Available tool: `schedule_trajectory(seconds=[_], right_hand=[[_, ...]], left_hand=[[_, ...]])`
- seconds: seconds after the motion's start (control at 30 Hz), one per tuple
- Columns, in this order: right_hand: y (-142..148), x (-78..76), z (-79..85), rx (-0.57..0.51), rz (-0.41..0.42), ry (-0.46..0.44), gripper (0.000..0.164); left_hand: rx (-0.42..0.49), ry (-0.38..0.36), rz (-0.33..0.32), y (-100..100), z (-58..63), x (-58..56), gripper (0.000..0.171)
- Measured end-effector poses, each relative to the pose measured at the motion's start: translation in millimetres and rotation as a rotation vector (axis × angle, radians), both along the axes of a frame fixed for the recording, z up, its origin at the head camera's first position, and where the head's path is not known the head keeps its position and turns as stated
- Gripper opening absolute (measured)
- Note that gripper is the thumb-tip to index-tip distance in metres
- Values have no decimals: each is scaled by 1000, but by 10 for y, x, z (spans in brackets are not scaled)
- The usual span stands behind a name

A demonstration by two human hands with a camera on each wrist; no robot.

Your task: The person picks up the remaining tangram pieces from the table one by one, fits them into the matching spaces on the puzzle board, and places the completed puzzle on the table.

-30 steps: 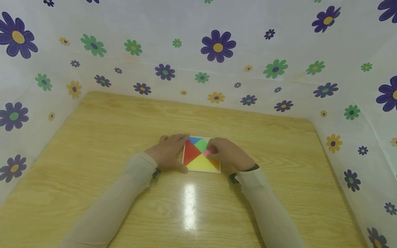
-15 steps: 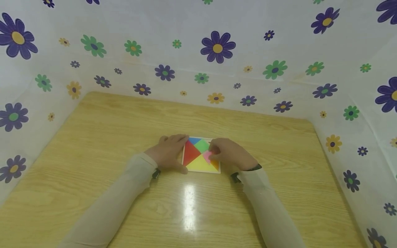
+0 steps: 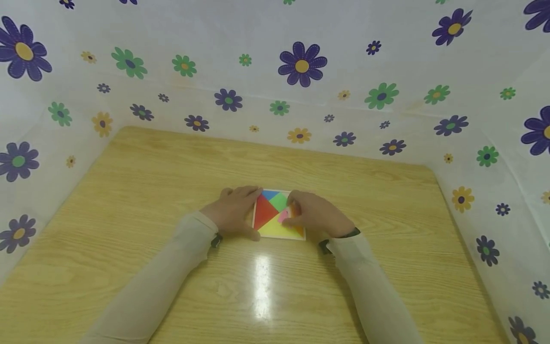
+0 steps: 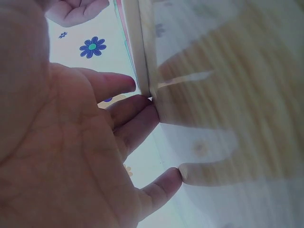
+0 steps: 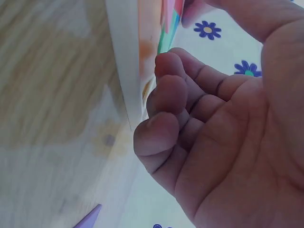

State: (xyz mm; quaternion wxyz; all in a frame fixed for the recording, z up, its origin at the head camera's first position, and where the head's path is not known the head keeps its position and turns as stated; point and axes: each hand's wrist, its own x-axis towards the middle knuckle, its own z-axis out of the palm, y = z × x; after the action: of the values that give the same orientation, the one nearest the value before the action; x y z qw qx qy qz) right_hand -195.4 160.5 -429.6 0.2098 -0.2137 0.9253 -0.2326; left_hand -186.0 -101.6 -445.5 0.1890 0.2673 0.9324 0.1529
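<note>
A square wooden tangram tray (image 3: 275,237) lies flat on the table, holding coloured flat pieces: a red triangle (image 3: 264,212), a yellow triangle (image 3: 277,230), a blue piece (image 3: 270,194), a green piece (image 3: 279,201) and an orange piece (image 3: 298,230). My left hand (image 3: 232,212) rests along the tray's left side with fingers fairly straight, fingertips touching the rim and table in the left wrist view. My right hand (image 3: 320,214) is curled over the tray's right side and pinches a pink piece (image 3: 283,216). That hand hides the tray's upper right part.
In the right wrist view, the tip of a purple piece (image 5: 89,219) lies on the table outside the tray. A flower-print cloth (image 3: 258,71) stands around the back and sides of the wooden table (image 3: 193,167).
The pink piece has shifted and turned under my right fingers, now sitting slightly further left, with more orange showing beside it. My left hand and the tray stay put.
</note>
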Motion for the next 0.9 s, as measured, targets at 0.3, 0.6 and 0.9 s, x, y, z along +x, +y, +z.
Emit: schedule_trajectory(seconds=[0.3,0.6,0.9], right_hand=[[-8,23,-10,26,0,55,33],[-11,-5,-43,-12,7,73,19],[-4,9,-28,-87,3,10,14]], left_hand=[[-2,4,-13,-9,-11,-16,122],[-2,-2,-5,-9,-36,-33,123],[3,-6,-4,-5,-49,-32,123]])
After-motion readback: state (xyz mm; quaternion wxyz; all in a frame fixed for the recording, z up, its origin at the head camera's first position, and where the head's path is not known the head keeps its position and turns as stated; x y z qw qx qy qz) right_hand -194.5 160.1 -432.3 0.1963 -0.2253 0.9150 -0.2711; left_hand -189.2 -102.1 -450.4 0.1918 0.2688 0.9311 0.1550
